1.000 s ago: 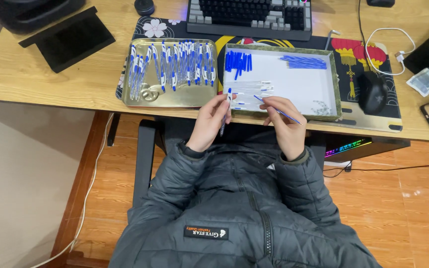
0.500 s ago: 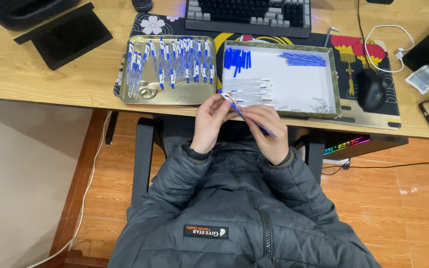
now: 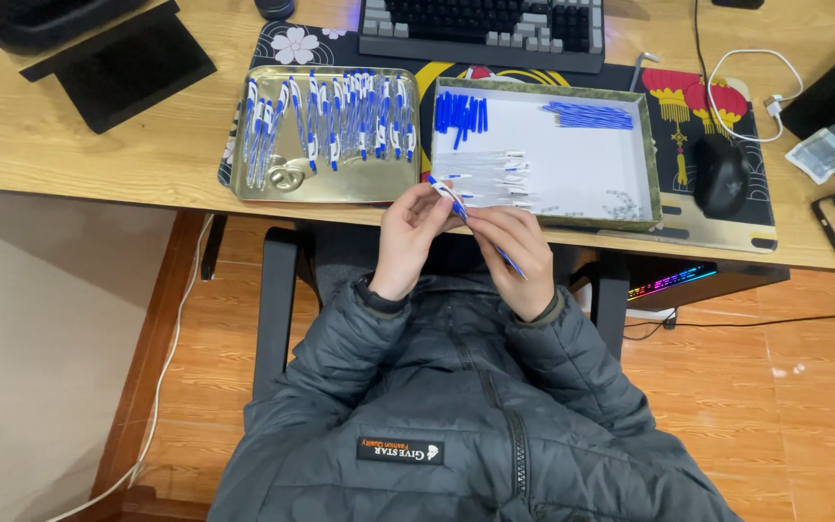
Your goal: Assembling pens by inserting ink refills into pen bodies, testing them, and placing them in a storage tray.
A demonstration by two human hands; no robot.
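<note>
Left hand: the left hand (image 3: pixel 416 235) is hovering just off the near edge of the tabletop (image 3: pixel 70 145), its fingers pinching the upper end of a blue-and-white pen (image 3: pixel 464 217).
Right hand: the right hand (image 3: pixel 516 253) is closing around the lower part of the same pen, whose blue tip is poking out at about 5 o'clock from the fingers.
Pen: it is lying slanted between the two hands, running from 11 o'clock down to 5 o'clock, in front of the person's chest and just short of the white tray.
White tray: the white tray (image 3: pixel 591 169) is sitting at 12 o'clock from the hands, holding a heap of blue caps (image 3: pixel 462 112) in its far left corner, a bundle of blue refills (image 3: pixel 589 115) at the far right, and clear barrels (image 3: pixel 485 174) along the near left.
Gold tray: the gold tray (image 3: pixel 326 184) is resting at 11 o'clock from the hands, touching the white tray's left side, with a row of finished pens (image 3: pixel 331 121) laid across it.
Further off: a keyboard (image 3: pixel 480 29) is lying at 12 o'clock beyond the trays, and a black mouse (image 3: pixel 720 176) is sitting at 2 o'clock.
</note>
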